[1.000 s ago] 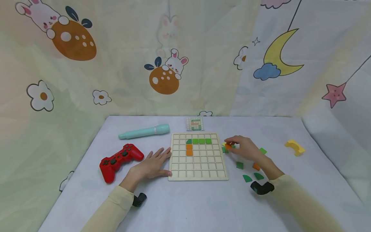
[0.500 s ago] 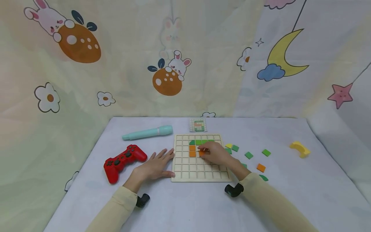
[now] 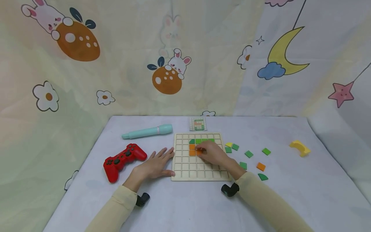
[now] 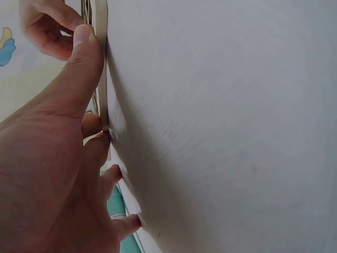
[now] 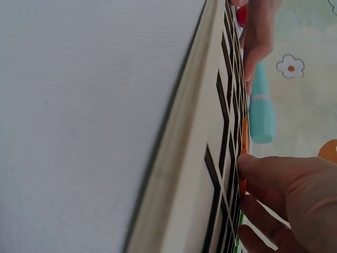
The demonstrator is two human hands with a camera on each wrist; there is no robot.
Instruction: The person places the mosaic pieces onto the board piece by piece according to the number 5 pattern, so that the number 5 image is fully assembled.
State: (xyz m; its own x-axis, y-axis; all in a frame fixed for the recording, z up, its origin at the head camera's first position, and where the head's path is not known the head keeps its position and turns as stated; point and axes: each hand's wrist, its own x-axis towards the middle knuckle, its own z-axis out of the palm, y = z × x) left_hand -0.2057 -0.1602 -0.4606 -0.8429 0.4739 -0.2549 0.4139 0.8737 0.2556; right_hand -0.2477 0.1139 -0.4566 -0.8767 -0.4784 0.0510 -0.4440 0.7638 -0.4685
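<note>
left hand (image 3: 156,165) spread, fingers straight, touching left edge of board (image 3: 192,174). right hand (image 3: 214,154) pinches orange tile (image 3: 198,152) between thumb and fingers, on board, beside orange pair (image 3: 192,152). green row (image 3: 205,140) above; loose tiles (image 3: 248,154) right of board.

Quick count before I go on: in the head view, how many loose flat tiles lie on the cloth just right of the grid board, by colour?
Green tiles: 6
Orange tile: 1
Yellow tile: 1
Total in view: 8; others may be hidden.
</note>
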